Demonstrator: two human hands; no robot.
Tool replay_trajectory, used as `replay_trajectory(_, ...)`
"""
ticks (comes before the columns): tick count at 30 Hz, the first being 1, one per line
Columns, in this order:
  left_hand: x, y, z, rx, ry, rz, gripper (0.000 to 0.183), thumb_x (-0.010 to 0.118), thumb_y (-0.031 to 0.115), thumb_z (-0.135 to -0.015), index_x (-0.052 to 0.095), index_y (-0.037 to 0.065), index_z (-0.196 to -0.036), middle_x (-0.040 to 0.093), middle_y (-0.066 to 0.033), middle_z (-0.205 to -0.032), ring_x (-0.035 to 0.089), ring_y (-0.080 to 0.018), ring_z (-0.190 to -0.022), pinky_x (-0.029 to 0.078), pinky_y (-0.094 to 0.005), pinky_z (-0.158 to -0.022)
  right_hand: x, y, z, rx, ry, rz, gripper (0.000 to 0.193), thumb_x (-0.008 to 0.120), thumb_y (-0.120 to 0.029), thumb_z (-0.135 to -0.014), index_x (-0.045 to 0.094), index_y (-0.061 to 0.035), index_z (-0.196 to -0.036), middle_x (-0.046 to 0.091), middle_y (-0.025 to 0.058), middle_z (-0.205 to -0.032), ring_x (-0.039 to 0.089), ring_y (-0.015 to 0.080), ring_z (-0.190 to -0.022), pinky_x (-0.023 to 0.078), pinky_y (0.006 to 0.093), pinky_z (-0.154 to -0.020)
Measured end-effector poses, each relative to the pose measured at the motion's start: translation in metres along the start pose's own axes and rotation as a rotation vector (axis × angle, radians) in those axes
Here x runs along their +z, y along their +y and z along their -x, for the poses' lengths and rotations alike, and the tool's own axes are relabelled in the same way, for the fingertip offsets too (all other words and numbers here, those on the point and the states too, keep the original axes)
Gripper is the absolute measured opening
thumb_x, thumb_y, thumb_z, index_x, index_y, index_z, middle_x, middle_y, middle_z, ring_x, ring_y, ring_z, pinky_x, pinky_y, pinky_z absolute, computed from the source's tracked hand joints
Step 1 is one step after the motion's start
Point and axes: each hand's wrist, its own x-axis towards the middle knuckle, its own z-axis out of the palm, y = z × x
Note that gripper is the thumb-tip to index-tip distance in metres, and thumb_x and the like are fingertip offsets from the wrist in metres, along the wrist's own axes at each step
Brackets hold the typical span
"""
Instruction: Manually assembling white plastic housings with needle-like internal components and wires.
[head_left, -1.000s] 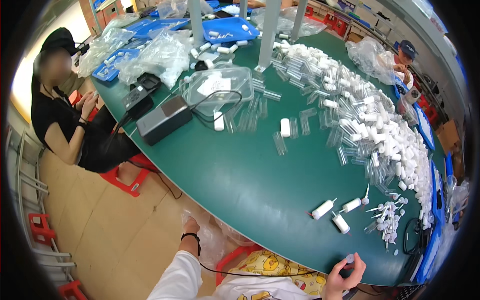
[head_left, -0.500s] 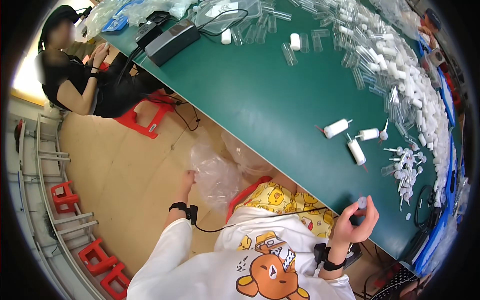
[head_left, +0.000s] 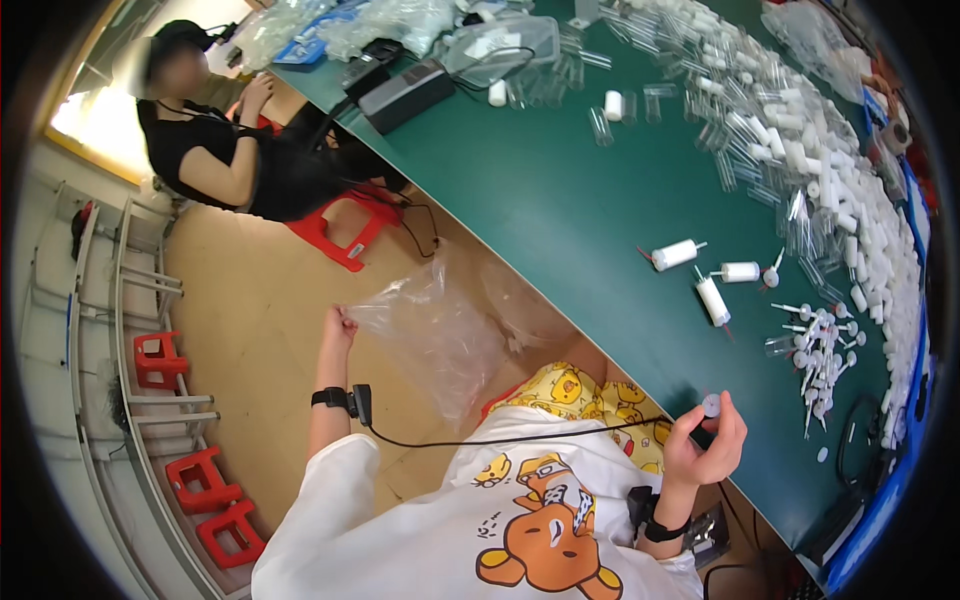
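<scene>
At the left, over the floor beside the table, my left hand pinches the edge of a clear plastic bag and draws it out taut. The bag hangs between that hand and the table edge. By the table's near edge, my right hand grips a small part with a round, pale end between thumb and fingers; the rest of it is hidden. Farther up the table from this hand lie three white cylinders with red wires or pins. To their right sits a cluster of white round-headed parts with stems.
A heap of clear tubes and white caps runs along the green table's right side. A black box with cables stands at the far left end. Another person sits beyond, near a red stool. A cable runs from my left wrist.
My left hand has moved left and upward and now stretches the bag's edge outward. The right hand still holds the round-ended part. The whole view has shifted slightly.
</scene>
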Motion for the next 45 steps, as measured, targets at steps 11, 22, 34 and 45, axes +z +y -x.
replay_trajectory(11,0.043,0.178,0.004,0.508,-0.223,-0.038,0.022,0.046,0.026,-0.086,0.046,0.014,-0.069,0.045,0.0006,-0.063,0.044,-0.0106,-0.059,0.038,-0.0252,-0.063,-0.001,0.002,0.002,0.02,0.004,-0.01,0.027,0.062,-0.005,-0.075,0.06,0.0045,-0.1,0.063,0.0092,-0.083,0.047,0.0167,-0.051,0.039,0.0272,-0.045)
replay_trajectory(22,0.047,-0.03,0.061,0.538,-0.53,-1.318,0.059,0.06,0.037,-0.083,0.043,0.004,-0.128,0.038,-0.0261,-0.128,0.038,-0.0381,-0.121,0.031,-0.0413,-0.104,-0.025,0.006,0.002,0.308,-0.125,-0.415,0.026,0.061,-0.004,-0.078,0.058,0.0063,-0.102,0.057,0.0149,-0.087,0.051,0.0213,-0.066,0.04,0.0283,-0.053)
replay_trajectory(34,0.217,0.009,0.32,0.601,-1.761,-1.255,0.038,0.046,0.03,-0.093,0.051,0.0,-0.116,0.057,-0.0165,-0.105,0.053,-0.0329,-0.1,0.044,-0.0413,-0.084,-0.041,-0.009,-0.009,0.45,-0.262,-0.656,0.029,0.049,0.001,-0.08,0.056,0.003,-0.109,0.051,0.011,-0.1,0.049,0.0166,-0.08,0.04,0.0252,-0.065)
replay_trajectory(45,0.28,0.025,0.407,0.613,-2.14,-1.068,0.037,0.051,0.029,-0.092,0.047,-0.001,-0.113,0.054,-0.0149,-0.104,0.053,-0.0308,-0.098,0.042,-0.0396,-0.084,-0.066,0.002,-0.005,0.511,-0.303,-0.893,0.029,0.062,0.004,-0.076,0.056,0.0066,-0.104,0.053,0.013,-0.098,0.054,0.0201,-0.085,0.047,0.0288,-0.076)
